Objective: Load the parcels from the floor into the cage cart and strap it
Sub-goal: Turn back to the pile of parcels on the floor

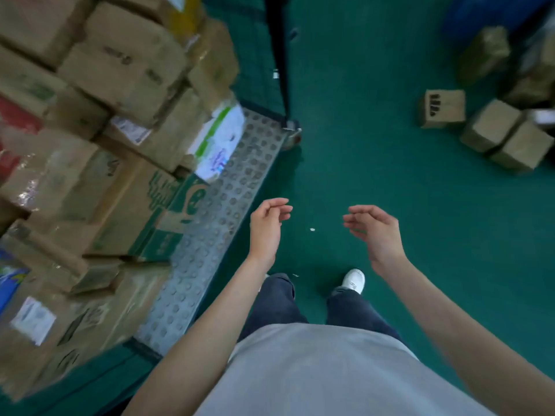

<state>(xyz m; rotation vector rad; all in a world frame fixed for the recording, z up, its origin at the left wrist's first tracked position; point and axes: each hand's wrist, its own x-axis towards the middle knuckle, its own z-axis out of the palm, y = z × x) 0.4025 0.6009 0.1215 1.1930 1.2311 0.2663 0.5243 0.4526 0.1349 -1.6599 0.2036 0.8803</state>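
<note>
Hands both held out over green floor (pixel 390 181), empty. Left hand (pixel 267 226) hanging near the cart's edge, fingers loosely curled, gripping nothing. Right hand (pixel 375 232) level with it, well apart to the right, fingers relaxed and half bent, also gripping nothing. Palms facing roughly toward each other.

Cage cart (pixel 210 229) filling the left side, its perforated metal deck showing as a bare strip along the right edge. Stacked on it: cardboard parcels (pixel 120 64) piled high and tight, brown mostly, several with white shipping labels. White box with green stripe (pixel 219 139) sitting at the stack's right edge, far end of the deck. Green-printed carton (pixel 168 217) just near of it, touching the bare strip. Dark upright post (pixel 277 55) rising from the cart's far right corner, caster wheel (pixel 292 139) showing below it. Stack blurred; print unreadable.

Loose parcels on the floor (pixel 504 136) clustered at far right, well apart from the cart. Small box with dark cut-outs (pixel 441 108) standing slightly left of the cluster. Taped brown package (pixel 485 54) farther back; blue shape behind it, too blurred to tell.

Standing near centre: dark trousers, grey shirt, white shoe (pixel 354 280) under the right hand. Small white scraps (pixel 312 229) lying on the floor between the hands.
</note>
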